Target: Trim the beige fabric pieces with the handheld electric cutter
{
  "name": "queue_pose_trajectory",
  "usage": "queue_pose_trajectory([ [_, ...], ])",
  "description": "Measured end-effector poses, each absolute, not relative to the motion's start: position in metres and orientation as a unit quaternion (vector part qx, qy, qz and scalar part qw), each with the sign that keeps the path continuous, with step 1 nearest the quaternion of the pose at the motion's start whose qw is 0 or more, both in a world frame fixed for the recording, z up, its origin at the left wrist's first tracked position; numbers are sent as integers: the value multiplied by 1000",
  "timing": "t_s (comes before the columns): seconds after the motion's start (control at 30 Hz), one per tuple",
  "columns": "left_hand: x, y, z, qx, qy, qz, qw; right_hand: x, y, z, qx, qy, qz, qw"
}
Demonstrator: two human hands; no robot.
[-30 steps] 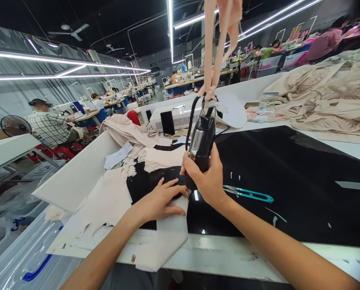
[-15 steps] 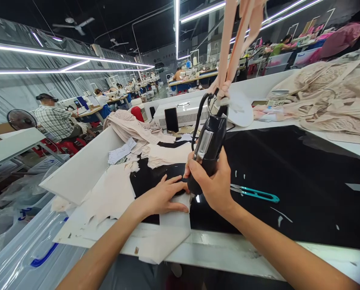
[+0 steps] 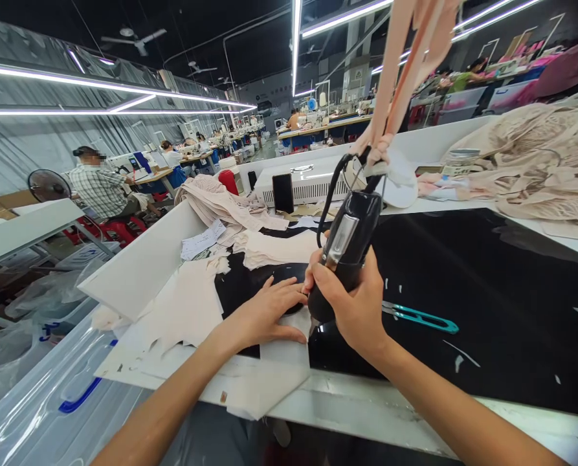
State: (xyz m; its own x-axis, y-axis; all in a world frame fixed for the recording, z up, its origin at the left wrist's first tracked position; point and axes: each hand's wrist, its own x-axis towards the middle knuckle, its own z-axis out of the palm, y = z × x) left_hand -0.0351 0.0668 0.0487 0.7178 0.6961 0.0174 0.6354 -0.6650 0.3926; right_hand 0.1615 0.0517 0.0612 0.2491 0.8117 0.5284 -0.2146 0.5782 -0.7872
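My right hand [image 3: 354,307] is wrapped round a black hand-held electric tool [image 3: 347,241] that hangs by its cable from pink fabric straps [image 3: 400,84] overhead. The tool's lower end rests on the work surface. My left hand [image 3: 264,314] lies flat, fingers spread, pressing a pale cream fabric piece [image 3: 274,369] against the black table top [image 3: 487,291], right beside the tool's tip. The fabric piece hangs partly over the table's front edge.
Teal thread snips [image 3: 422,317] lie on the black surface to the right of my hand. Cream fabric pieces [image 3: 182,310] and a paper slip [image 3: 201,241] sit at left, a lace pile [image 3: 526,162] at right. A clear plastic bin [image 3: 50,401] stands lower left. Other people work at far tables.
The view has drifted, so everything sits slightly further right and lower. My right hand and the tool leaned a little to the right. My left hand stays pressed on the fabric.
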Motion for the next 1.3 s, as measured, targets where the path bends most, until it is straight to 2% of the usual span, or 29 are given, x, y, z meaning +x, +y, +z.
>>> queue_pose_trajectory([
  [0.13, -30, 26, 46, 889, 424, 167, 39, 167, 51, 66, -270, -501, 349, 744],
  [0.27, -20, -14, 33, 886, 446, 120, -33, 171, 51, 69, -251, -501, 361, 746],
  [0.4, -23, -20, 25, 896, 429, 110, -37, 172, 54, 70, -247, -503, 362, 745],
  [0.53, -46, -5, 26, 937, 328, 117, -14, 172, 53, 72, -240, -508, 359, 745],
  [0.67, -65, 7, 26, 948, 292, 128, 10, 171, 51, 72, -232, -516, 365, 740],
  [0.87, -49, 26, 26, 918, 352, 179, 23, 174, 50, 66, -244, -520, 370, 730],
  [1.1, -19, 55, 15, 908, 382, 169, 20, 188, 46, 62, -273, -520, 356, 727],
  [1.3, -27, 49, 9, 910, 378, 168, 23, 198, 37, 58, -267, -514, 351, 736],
])
